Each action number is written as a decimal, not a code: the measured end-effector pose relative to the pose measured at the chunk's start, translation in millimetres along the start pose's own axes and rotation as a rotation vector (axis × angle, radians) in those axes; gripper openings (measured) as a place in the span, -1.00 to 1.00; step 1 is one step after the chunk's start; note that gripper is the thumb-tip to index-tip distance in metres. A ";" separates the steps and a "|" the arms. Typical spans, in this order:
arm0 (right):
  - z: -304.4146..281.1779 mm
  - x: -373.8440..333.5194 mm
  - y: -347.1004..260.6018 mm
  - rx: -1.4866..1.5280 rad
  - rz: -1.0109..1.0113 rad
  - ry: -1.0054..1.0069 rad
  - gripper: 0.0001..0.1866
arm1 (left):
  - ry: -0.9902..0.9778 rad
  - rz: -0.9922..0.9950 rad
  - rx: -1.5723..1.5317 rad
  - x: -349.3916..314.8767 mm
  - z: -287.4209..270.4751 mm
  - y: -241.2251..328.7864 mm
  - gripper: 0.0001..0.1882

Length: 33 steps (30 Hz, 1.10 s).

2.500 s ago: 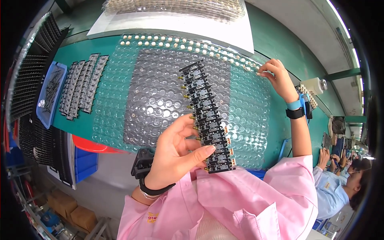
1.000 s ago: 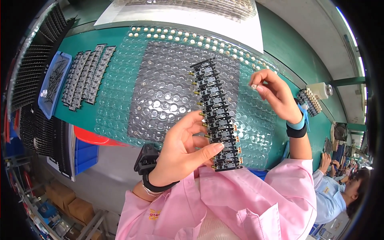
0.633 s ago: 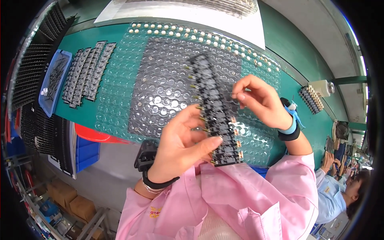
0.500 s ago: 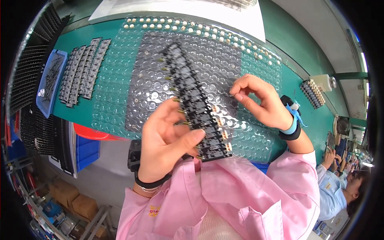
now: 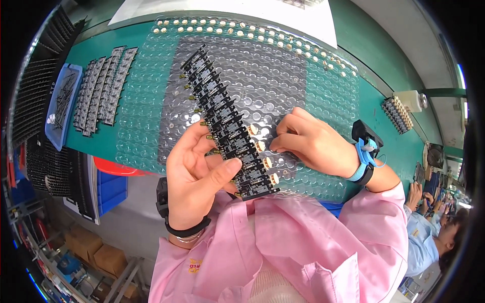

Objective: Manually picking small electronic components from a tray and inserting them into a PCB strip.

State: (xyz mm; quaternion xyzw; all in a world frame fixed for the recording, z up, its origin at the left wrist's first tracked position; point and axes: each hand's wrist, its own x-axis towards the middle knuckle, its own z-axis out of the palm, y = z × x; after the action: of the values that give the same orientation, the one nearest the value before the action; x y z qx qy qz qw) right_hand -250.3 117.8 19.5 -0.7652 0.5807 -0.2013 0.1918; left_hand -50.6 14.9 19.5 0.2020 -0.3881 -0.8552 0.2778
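Item: one long black strip of joined modules (image 5: 226, 122), brass pins along its left edge. Location: near middle of the scene, held up over the table (image 5: 373, 98), slanting from far left to near right.

Left hand (image 5: 194, 171): thumb laid on the strip's face toward the near end, fingers behind; a firm grip.

Right hand (image 5: 318, 146): thumb and fingers drawn in to a pinch, just beside the strip's right edge; whether a small part sits in the fingertips cannot be told.

Fittings: four white round-capped parts (image 5: 267, 163) on the strip's right edge, near half; the farther stretch bears none.

Supply: further white round parts (image 5: 260, 38) in the far rows of a clear pocketed sheet (image 5: 328, 101), a dark mat (image 5: 212, 53) showing through it.

Surroundings: similar strips (image 5: 96, 96) side by side at left; a blue tray (image 5: 56, 139) of thin dark pieces beyond them; a block of small parts (image 5: 398, 115) beside a white container (image 5: 407, 101) at far right.

Step in hand, by judgement: placing a white part at the next position along the edge. Next move seems to call for a steady left hold and fine fingertip alignment.
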 end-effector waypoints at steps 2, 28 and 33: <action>0.5 1.0 -1.1 -0.074 -0.024 0.011 -0.81 | -0.007 -0.005 0.000 0.9 0.1 0.8 -0.49; -21.3 1.2 -2.6 1.248 0.320 0.253 -0.80 | -0.164 -0.287 0.011 1.3 24.4 -6.1 -0.50; -23.4 1.2 -4.2 1.269 0.347 0.241 -0.78 | -0.177 -0.281 0.019 2.1 27.1 -6.1 -0.50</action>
State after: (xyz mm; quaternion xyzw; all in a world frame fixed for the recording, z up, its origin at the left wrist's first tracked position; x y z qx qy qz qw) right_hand -259.0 116.3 41.7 -0.3716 0.4817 -0.5541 0.5682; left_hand -69.4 31.9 31.2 0.1811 -0.3872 -0.8963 0.1183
